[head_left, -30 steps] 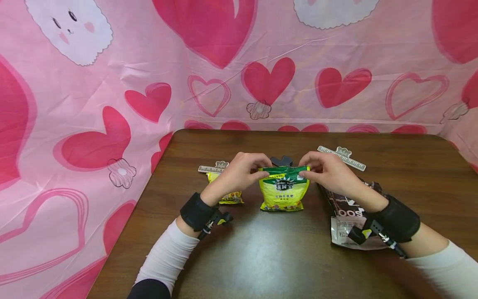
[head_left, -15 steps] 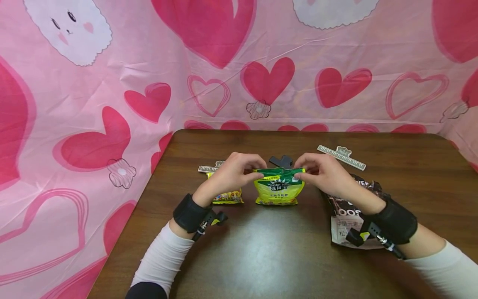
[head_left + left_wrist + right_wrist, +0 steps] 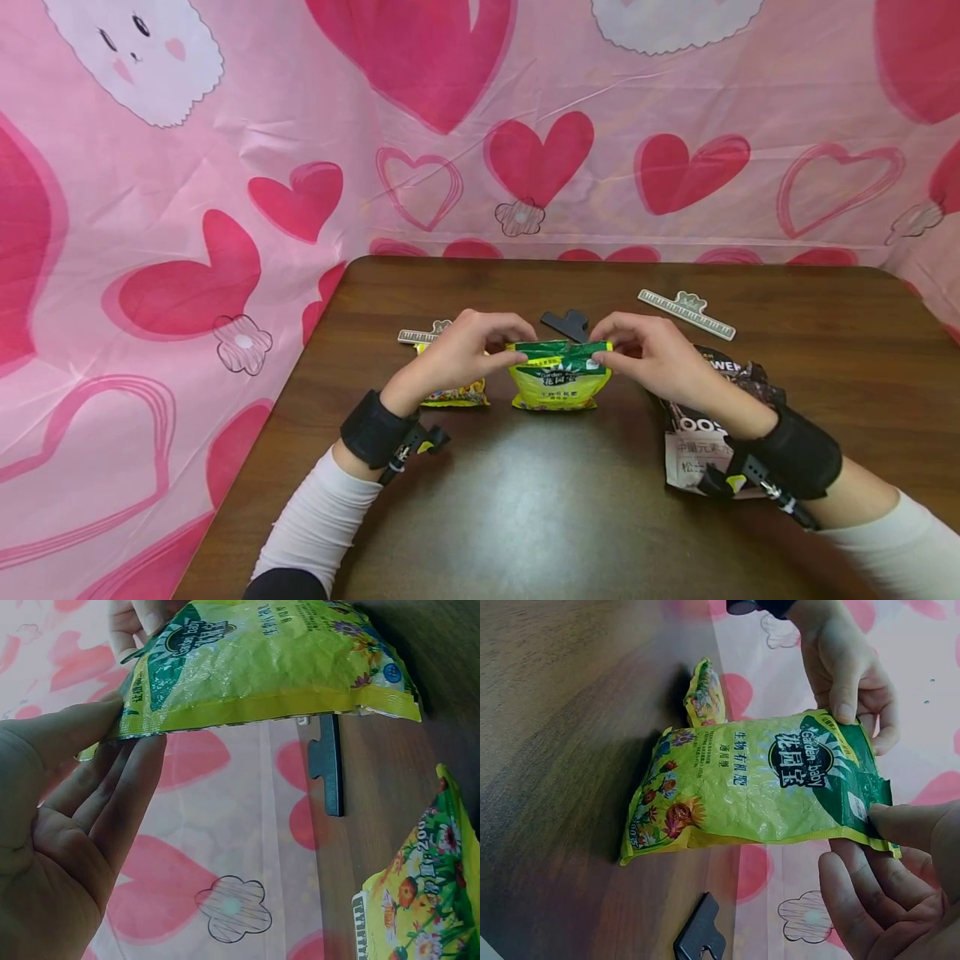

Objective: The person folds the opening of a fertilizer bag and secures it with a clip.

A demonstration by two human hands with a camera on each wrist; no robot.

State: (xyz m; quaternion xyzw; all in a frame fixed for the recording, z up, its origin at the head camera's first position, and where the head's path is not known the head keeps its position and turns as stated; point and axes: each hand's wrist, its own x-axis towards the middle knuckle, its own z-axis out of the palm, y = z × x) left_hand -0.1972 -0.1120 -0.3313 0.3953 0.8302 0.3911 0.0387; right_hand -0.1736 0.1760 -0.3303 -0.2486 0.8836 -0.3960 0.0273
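Observation:
A yellow and green fertilizer bag (image 3: 561, 385) stands upright on the wooden table in the head view, its printed front facing me. My left hand (image 3: 480, 346) pinches its top left corner between thumb and fingers. At the top right corner my right hand (image 3: 652, 350) does the same. In the right wrist view the green top edge of the fertilizer bag (image 3: 765, 776) runs between both hands, with flowers printed along its bottom. Just behind the bag lies a black clip (image 3: 567, 323), which also shows in the left wrist view as a dark clip (image 3: 326, 766).
Partly behind my left forearm lies a second yellow bag (image 3: 459, 393), with a white ruler-patterned clip (image 3: 420, 337) at its top. A dark brown bag (image 3: 693, 442) lies under my right forearm. Another ruler-patterned clip (image 3: 687, 313) rests at the back right. Pink heart-print cloth (image 3: 540, 158) hangs behind the table.
Both hands have lowered the bag's top and shifted it slightly left, and its bottom sits a little farther back. The black clip behind it shows more fully.

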